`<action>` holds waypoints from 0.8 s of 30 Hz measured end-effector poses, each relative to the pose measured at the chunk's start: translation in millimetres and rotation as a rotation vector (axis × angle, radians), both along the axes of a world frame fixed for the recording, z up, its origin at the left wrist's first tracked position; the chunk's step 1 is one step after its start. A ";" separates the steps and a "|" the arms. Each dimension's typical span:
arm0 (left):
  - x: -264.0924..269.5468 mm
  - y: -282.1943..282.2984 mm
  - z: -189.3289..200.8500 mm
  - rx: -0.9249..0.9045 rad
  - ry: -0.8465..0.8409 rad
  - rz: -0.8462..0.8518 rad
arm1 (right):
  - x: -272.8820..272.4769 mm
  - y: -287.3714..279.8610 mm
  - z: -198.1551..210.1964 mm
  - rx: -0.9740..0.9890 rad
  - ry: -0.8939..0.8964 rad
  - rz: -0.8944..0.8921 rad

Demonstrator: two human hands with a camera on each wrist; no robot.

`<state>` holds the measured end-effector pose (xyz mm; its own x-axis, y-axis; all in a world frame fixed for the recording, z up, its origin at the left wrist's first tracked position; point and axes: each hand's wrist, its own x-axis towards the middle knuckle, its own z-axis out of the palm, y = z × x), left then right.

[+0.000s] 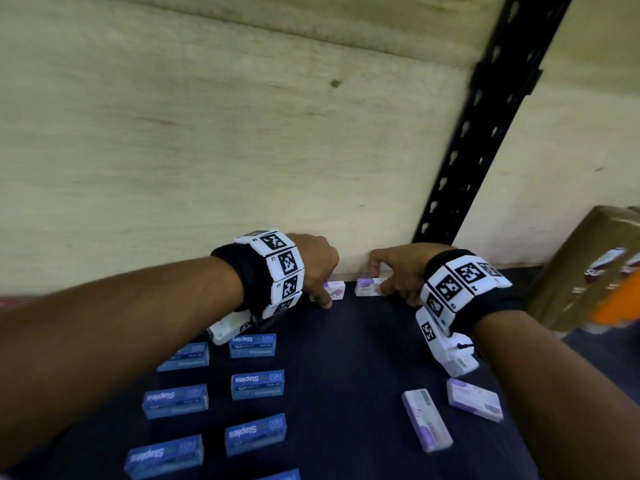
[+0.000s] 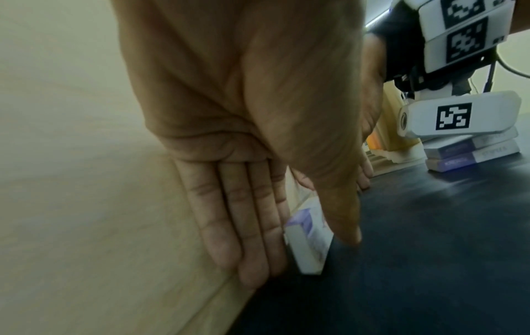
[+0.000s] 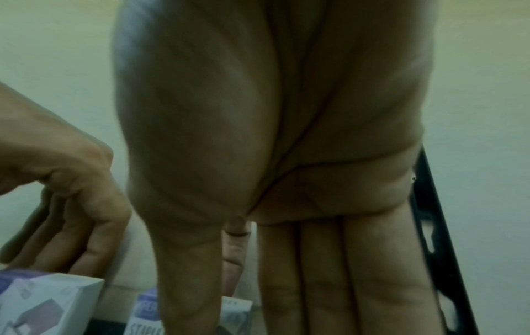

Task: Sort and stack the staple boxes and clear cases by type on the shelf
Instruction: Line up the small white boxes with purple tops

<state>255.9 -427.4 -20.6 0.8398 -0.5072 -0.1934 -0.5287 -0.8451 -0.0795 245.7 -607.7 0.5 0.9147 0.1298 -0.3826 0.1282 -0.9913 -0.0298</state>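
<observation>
Two white-and-purple cases stand side by side at the back of the dark shelf [image 1: 346, 375], against the wood panel. My left hand [image 1: 322, 282] holds the left case [image 1: 335, 289] [image 2: 309, 238], with straight fingers [image 2: 244, 226] behind it and the thumb [image 2: 338, 204] in front. My right hand [image 1: 379, 280] pinches the right case [image 1: 367, 287] [image 3: 238, 312], index finger on top and thumb [image 3: 186, 272] on its front. Several blue staple boxes [image 1: 258, 384] lie flat at the front left. Two more white-and-purple cases [image 1: 426, 419] [image 1: 474, 398] lie at the front right.
The wood back panel [image 1: 207, 150] closes off the shelf behind the hands. A black perforated upright [image 1: 485, 133] rises at the right. Beyond it stand a cardboard box [image 1: 588, 265] and a blurred orange object [image 1: 620, 303].
</observation>
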 end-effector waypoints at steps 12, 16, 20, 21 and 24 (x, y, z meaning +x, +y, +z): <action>-70.3 -23.0 48.9 -0.059 0.033 -0.257 | -25.1 -37.0 24.7 0.008 0.173 -0.126; -99.0 -50.8 36.3 -0.072 0.162 -0.441 | -38.3 -54.4 27.1 -0.083 0.208 -0.169; -114.2 -71.3 26.6 -0.053 0.204 -0.562 | -52.5 -59.0 24.4 -0.162 0.238 -0.187; -117.0 -75.5 25.3 -0.040 0.217 -0.580 | -56.0 -59.4 22.7 -0.153 0.253 -0.191; -120.2 -82.7 21.9 -0.022 0.243 -0.595 | -61.4 -59.6 16.3 -0.102 0.285 -0.201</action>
<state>135.7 -510.1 1.2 0.3470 -0.8790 -0.3271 -0.9085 -0.4016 0.1156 184.3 -667.3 16.9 0.7729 -0.0936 -0.6276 -0.0683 -0.9956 0.0644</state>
